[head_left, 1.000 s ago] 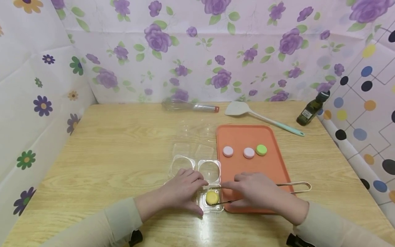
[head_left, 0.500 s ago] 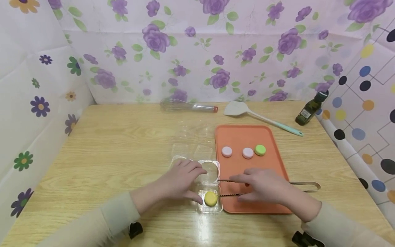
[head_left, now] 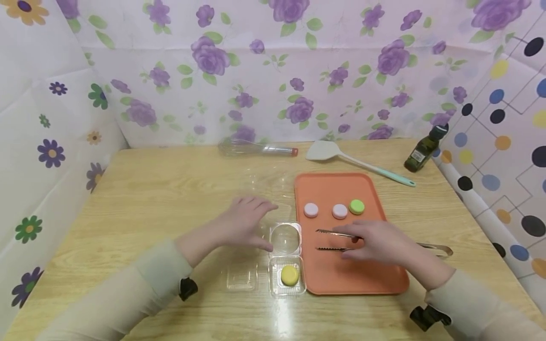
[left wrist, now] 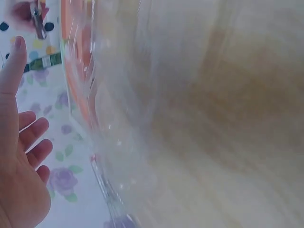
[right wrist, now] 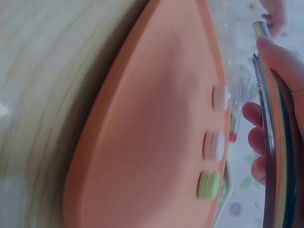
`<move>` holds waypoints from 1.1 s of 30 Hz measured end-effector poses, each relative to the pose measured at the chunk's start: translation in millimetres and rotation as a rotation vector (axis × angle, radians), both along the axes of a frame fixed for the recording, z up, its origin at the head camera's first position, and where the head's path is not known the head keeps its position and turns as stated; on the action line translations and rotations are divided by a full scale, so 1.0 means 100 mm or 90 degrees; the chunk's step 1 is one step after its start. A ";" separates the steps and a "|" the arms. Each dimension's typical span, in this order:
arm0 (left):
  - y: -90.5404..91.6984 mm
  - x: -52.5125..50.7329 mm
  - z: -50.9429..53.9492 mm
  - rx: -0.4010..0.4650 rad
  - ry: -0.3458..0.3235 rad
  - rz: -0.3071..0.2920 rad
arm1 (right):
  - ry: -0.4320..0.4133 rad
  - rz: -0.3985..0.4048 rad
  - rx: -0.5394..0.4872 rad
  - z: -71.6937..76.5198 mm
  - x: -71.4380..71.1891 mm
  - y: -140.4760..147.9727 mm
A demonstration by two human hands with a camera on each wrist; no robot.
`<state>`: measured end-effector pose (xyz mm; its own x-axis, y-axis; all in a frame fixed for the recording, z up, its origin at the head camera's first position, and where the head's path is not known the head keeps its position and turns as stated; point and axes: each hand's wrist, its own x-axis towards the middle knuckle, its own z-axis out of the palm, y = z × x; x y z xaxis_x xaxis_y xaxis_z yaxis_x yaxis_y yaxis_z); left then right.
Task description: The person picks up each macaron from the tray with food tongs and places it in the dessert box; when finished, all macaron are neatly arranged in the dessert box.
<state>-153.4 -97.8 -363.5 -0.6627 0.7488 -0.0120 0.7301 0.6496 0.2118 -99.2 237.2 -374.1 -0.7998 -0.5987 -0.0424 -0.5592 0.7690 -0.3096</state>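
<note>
We judged yellow macaron (head_left: 289, 275) placed: left hand (head_left: 244, 222) spread, empty; right hand (head_left: 378, 241) curled round tongs (head_left: 334, 248), next needing far macarons (head_left: 339, 211).

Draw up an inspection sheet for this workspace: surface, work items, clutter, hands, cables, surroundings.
Surface: wood-grain table, light glare near the front.
Work items: yellow macaron in the base of an open transparent container; two pale pink macarons and a green macaron on the orange tray; more transparent containers alongside.
Clutter: whisk, spatula and dark green bottle along the back.
Hands: left hand open, holding nothing; right hand holds metal tongs over the tray, tips apart with nothing between.
Cables: nothing seen.
Surroundings: flowered sheets behind and left, dotted sheet right.
</note>
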 end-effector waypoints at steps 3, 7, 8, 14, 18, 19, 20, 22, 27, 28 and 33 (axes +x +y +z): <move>-0.01 -0.12 0.03 0.004 -0.021 0.016 | 0.006 -0.016 -0.004 -0.02 -0.05 0.10; -0.01 -0.27 0.04 -0.003 -0.048 0.045 | 0.011 -0.045 0.002 -0.05 -0.10 0.21; -0.01 -0.30 0.04 -0.008 -0.055 0.055 | 0.011 -0.055 0.005 -0.06 -0.12 0.24; -0.01 -0.50 -0.01 -0.016 -0.082 0.070 | 0.015 -0.099 0.017 -0.11 -0.18 0.38; 0.00 -0.59 -0.04 -0.033 -0.089 0.069 | 0.011 -0.110 0.008 -0.13 -0.22 0.46; 0.00 -0.60 -0.04 -0.037 -0.092 0.070 | 0.005 -0.113 0.006 -0.13 -0.23 0.48; 0.00 -0.62 -0.05 -0.042 -0.094 0.070 | 0.000 -0.118 0.006 -0.13 -0.24 0.50; 0.01 -0.64 -0.05 -0.050 -0.098 0.069 | -0.008 -0.126 0.010 -0.13 -0.26 0.53; 0.03 -0.68 -0.07 -0.064 -0.112 0.068 | -0.008 -0.145 0.028 -0.09 -0.32 0.59; 0.04 -0.68 -0.07 -0.066 -0.115 0.069 | -0.005 -0.149 0.032 -0.09 -0.34 0.61; 0.05 -0.70 -0.10 -0.071 -0.128 0.065 | 0.004 -0.163 0.043 -0.08 -0.38 0.68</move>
